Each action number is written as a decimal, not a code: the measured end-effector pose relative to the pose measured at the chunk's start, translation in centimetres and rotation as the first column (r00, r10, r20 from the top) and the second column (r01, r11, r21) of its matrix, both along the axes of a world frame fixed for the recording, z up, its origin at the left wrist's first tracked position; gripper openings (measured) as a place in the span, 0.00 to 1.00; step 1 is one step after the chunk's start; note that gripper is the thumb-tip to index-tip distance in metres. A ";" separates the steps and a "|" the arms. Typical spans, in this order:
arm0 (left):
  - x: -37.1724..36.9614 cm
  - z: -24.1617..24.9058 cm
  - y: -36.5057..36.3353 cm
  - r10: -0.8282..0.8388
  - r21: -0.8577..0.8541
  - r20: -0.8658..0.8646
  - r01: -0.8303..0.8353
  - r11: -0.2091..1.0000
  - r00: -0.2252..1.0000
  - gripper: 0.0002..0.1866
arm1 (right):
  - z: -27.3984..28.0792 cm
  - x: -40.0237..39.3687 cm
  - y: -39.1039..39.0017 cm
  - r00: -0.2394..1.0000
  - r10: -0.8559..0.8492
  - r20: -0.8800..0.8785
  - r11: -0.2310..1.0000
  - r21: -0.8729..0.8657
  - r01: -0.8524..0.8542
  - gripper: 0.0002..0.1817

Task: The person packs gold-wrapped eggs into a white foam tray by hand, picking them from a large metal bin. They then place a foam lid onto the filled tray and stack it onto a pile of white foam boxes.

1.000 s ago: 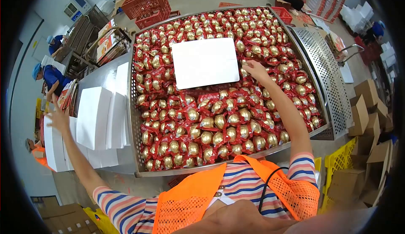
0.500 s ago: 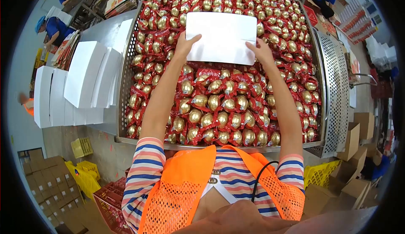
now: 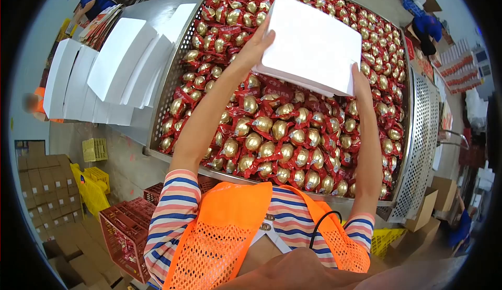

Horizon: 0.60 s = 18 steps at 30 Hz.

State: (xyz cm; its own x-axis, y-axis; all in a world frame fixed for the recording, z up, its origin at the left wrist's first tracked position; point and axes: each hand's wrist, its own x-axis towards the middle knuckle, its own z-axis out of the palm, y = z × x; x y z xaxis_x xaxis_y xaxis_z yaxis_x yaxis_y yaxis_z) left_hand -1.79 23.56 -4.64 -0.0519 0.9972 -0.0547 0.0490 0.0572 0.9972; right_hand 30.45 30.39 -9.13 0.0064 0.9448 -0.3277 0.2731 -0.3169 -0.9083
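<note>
A white box (image 3: 312,44) is held up between my two hands over a wide metal tray. My left hand (image 3: 257,47) grips its left side, thumb on the top face. At the lower right corner my right hand (image 3: 360,82) clasps the other side. The box is tilted, so its front wall shows below the top face. Beneath it, the perforated metal tray (image 3: 177,76) is filled with gold egg-shaped pieces (image 3: 280,129) in red wrappers, packed close together.
White boxes (image 3: 123,60) stand in a row on a metal table (image 3: 138,130) at left. Red crates (image 3: 125,232), yellow crates (image 3: 94,149) and cardboard cartons (image 3: 49,185) are on the floor. Co-workers in blue (image 3: 94,0) work at upper left and upper right.
Both hands have raised the white box and turned it clockwise, slightly to the right. Its front wall now shows. The camera view has also rotated.
</note>
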 end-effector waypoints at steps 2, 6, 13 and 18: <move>1.2 1.1 -1.1 0.047 0.159 0.084 -0.060 0.985 0.995 0.46 | 0.1 0.1 -0.7 0.971 -0.047 -0.234 0.998 0.027 0.055 0.32; -0.5 5.2 -4.1 -0.041 0.319 -0.141 0.085 0.944 0.989 0.54 | 1.2 3.0 -3.6 0.854 0.177 -0.490 0.932 0.362 0.015 0.29; -1.1 3.5 -9.5 0.486 0.789 -0.519 0.175 0.589 0.703 0.29 | 7.3 2.9 -9.6 0.621 -0.026 -0.783 1.000 -0.031 0.003 0.37; 0.5 0.0 -17.3 0.085 0.584 -0.466 0.234 0.777 0.881 0.39 | 1.6 5.6 -11.6 0.893 0.167 -0.418 0.986 0.066 -0.153 0.42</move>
State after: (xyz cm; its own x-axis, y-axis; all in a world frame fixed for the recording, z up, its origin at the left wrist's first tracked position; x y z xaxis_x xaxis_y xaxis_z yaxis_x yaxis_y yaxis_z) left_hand -1.31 6.29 -4.66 0.1656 0.8043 0.5707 0.4668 -0.5737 0.6730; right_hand 36.03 18.82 -7.57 -0.2775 0.9311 -0.2367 -0.0924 -0.2711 -0.9581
